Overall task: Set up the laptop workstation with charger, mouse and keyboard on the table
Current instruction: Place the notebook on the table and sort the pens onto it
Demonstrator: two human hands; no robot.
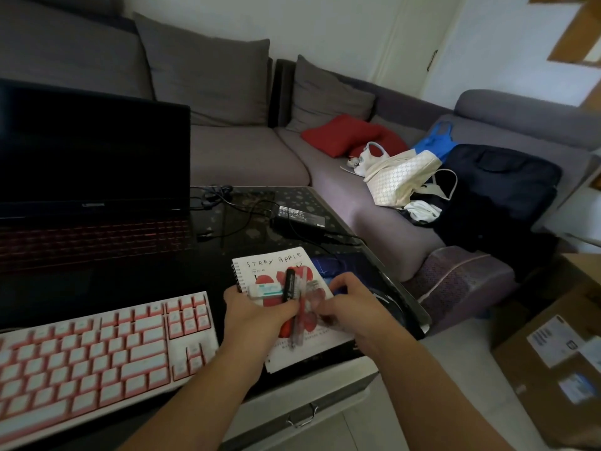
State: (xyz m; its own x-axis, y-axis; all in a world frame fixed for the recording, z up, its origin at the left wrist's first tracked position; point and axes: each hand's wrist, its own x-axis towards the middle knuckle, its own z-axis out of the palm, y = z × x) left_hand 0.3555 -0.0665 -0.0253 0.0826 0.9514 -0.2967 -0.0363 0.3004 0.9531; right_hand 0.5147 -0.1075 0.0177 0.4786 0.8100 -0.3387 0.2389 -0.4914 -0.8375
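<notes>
A grey sofa (227, 148) wraps behind a dark table (247, 229) that fills the lower left of the frame. At left an open laptop (91, 177) stands with its screen dark, a white keyboard (97, 346) below it. The charger (300, 216) lies at centre, above a notebook (292, 307). The left hand (257, 310) grips pens (294, 301) over the notebook; the right hand (351, 304) has its fingers curled on the notebook's right edge.

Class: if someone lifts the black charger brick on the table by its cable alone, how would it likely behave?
The charger brick looks solid and dense, so it would probably hang and swing. Its thin cable lies in loose curves, so it is likely floppy. The glossy table may let the brick slide first.
</notes>
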